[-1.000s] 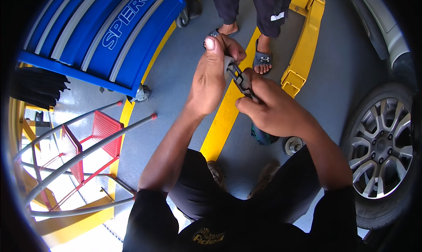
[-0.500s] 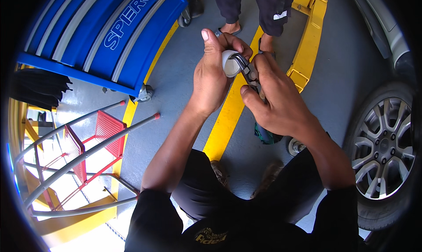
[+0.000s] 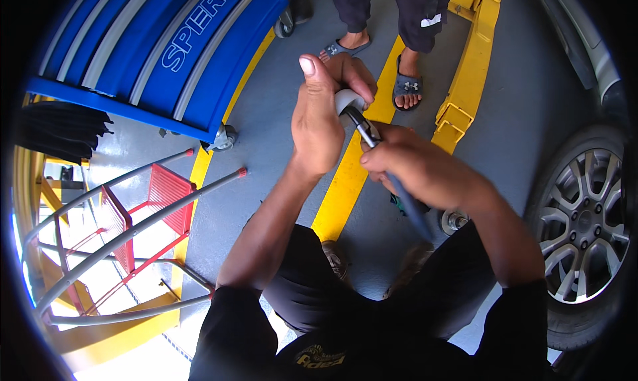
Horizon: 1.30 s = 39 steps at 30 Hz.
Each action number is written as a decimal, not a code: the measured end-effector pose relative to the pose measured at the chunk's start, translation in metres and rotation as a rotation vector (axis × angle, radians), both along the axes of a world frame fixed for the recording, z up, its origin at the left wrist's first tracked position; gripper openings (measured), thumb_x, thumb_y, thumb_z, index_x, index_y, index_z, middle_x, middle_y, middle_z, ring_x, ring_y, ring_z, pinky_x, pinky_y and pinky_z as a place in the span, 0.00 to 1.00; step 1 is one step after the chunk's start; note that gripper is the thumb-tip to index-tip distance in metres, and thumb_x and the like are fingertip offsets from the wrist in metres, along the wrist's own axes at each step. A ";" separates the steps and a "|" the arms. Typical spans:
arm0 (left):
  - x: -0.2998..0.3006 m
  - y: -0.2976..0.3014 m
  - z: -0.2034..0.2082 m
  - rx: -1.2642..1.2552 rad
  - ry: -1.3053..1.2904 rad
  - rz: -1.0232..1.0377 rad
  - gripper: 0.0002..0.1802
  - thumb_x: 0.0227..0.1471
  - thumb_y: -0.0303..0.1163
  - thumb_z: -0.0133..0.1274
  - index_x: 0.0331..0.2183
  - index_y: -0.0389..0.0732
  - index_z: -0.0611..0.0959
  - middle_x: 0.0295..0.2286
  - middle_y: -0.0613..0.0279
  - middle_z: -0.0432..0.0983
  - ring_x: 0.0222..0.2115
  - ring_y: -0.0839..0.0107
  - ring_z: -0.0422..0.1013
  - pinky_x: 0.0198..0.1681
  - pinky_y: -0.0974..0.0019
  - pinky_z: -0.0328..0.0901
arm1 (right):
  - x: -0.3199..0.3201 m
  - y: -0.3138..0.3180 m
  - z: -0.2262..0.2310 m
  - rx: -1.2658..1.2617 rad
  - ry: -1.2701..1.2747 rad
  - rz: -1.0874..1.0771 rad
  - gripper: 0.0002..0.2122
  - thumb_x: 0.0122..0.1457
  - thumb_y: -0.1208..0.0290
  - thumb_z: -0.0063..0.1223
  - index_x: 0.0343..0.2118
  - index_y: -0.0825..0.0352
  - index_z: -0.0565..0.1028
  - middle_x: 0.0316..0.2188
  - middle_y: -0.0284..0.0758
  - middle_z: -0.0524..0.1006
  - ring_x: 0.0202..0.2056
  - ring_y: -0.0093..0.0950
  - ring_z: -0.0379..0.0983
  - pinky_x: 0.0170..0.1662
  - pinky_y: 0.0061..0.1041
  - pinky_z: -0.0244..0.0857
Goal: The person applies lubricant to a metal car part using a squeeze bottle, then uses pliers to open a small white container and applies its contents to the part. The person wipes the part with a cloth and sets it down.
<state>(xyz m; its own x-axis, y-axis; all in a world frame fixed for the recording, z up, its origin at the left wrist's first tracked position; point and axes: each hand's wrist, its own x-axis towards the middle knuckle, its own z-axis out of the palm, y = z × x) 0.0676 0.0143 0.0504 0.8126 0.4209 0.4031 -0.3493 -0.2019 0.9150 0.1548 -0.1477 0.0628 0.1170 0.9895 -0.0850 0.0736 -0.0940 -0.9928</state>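
Up in front of me, my left hand [image 3: 320, 115] is closed around a short white cylindrical part [image 3: 345, 99], thumb pointing up; part of it is hidden by the fingers. My right hand [image 3: 422, 165] grips pliers with a bent dark nose [image 3: 363, 127] and a silvery joint. The nose reaches the rim of the white part at its open end; whether the tips are inside I cannot tell. One blurred grey-blue handle [image 3: 413, 208] juts out below my right hand.
A blue tool cabinet [image 3: 139, 62] on castors stands at the upper left, above a red-and-grey folding step ladder [image 3: 133, 238]. A person in sandals [image 3: 407, 89] stands ahead beside a yellow steel arm [image 3: 468, 69]. A car wheel [image 3: 581, 221] is at the right.
My right hand has turned and tilted, swinging the pliers so a handle now sticks out below it. The white part has tilted, showing less of its opening. The person's feet show more.
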 end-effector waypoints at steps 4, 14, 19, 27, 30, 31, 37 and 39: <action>0.000 0.016 0.000 -0.198 0.019 -0.200 0.50 0.66 0.74 0.13 0.26 0.39 0.74 0.25 0.59 0.67 0.28 0.68 0.59 0.37 0.66 0.56 | 0.024 0.000 0.008 -0.307 0.805 0.323 0.13 0.63 0.59 0.49 0.38 0.64 0.65 0.27 0.34 0.68 0.13 0.13 0.52 0.17 0.12 0.44; 0.007 -0.001 -0.003 -0.719 0.064 -0.143 0.46 0.65 0.76 0.20 0.34 0.43 0.75 0.33 0.62 0.72 0.35 0.71 0.69 0.43 0.66 0.67 | -0.003 0.007 0.012 0.152 -0.335 -0.289 0.14 0.65 0.66 0.50 0.43 0.73 0.67 0.26 0.45 0.74 0.28 0.37 0.74 0.36 0.36 0.67; 0.006 -0.018 0.002 -0.582 0.118 0.073 0.45 0.66 0.74 0.20 0.35 0.42 0.74 0.34 0.62 0.71 0.36 0.70 0.69 0.43 0.66 0.67 | -0.004 0.012 0.001 0.148 -0.467 -0.335 0.15 0.65 0.66 0.52 0.42 0.75 0.65 0.30 0.54 0.76 0.32 0.47 0.78 0.39 0.43 0.71; 0.004 -0.021 -0.004 -0.227 0.045 0.150 0.47 0.71 0.67 0.16 0.33 0.36 0.78 0.31 0.60 0.73 0.32 0.72 0.68 0.41 0.67 0.65 | -0.022 0.013 -0.008 0.139 -0.423 -0.349 0.17 0.65 0.70 0.50 0.49 0.76 0.63 0.28 0.51 0.76 0.29 0.45 0.77 0.36 0.44 0.69; -0.003 -0.008 -0.010 -0.098 -0.012 0.105 0.47 0.71 0.66 0.16 0.31 0.36 0.78 0.29 0.60 0.73 0.31 0.71 0.68 0.38 0.66 0.64 | -0.021 0.010 0.008 0.020 -0.350 -0.171 0.14 0.66 0.68 0.52 0.44 0.75 0.66 0.30 0.53 0.75 0.31 0.51 0.78 0.37 0.45 0.72; -0.007 0.000 -0.009 0.017 -0.007 0.087 0.48 0.70 0.67 0.15 0.30 0.36 0.77 0.29 0.60 0.72 0.30 0.71 0.66 0.38 0.66 0.62 | -0.014 0.007 0.006 0.019 -0.373 -0.075 0.13 0.66 0.68 0.52 0.43 0.74 0.67 0.30 0.52 0.75 0.31 0.48 0.78 0.35 0.43 0.71; -0.008 0.012 0.007 0.070 0.112 -0.081 0.55 0.63 0.76 0.09 0.25 0.37 0.76 0.26 0.60 0.69 0.29 0.68 0.63 0.37 0.66 0.59 | 0.003 -0.008 0.010 -0.157 0.033 -0.004 0.14 0.67 0.60 0.51 0.42 0.68 0.71 0.31 0.42 0.71 0.34 0.34 0.73 0.34 0.35 0.66; -0.007 0.024 0.004 -0.069 0.088 -0.126 0.56 0.60 0.80 0.09 0.28 0.39 0.76 0.27 0.61 0.69 0.30 0.69 0.63 0.37 0.66 0.58 | 0.006 -0.006 0.020 -0.247 0.131 -0.054 0.16 0.67 0.57 0.51 0.43 0.67 0.72 0.32 0.39 0.71 0.35 0.31 0.72 0.36 0.34 0.65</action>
<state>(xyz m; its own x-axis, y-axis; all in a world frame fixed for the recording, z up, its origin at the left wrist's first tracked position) 0.0603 0.0384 0.0545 0.8917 0.3378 0.3014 -0.2856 -0.0969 0.9534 0.1609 -0.1533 0.0828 0.1410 0.9297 -0.3404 -0.0655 -0.3343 -0.9402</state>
